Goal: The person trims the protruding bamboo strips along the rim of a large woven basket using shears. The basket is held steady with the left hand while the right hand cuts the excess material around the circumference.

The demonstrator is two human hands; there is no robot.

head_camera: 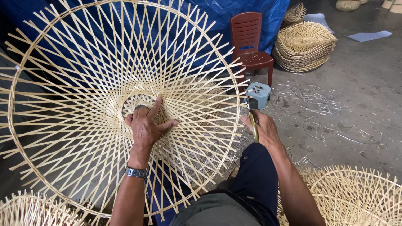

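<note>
Big bamboo frame point(121, 104) fills left of pic. Left hand point(146, 125) spread flat at its center hub; right hand point(261, 127) closed on cutters point(252, 119) at right rim. Risk: frame tips w/ uneven press; cutters could snap thin slats.

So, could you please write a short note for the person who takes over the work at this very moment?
Left hand: pressed flat on the woven centre of the large bamboo frame, fingers spread beside the inner ring.
Right hand: closed on yellow-handled cutters at the frame's right rim, blades pointing up.
Nearby: a small grey box and a red plastic chair behind, a stack of finished frames beyond, more frames at the lower left and lower right.
Done: strips are crossed and two rings hold them.
Left: many strip ends still stick out past the outer ring, uncut.
</note>
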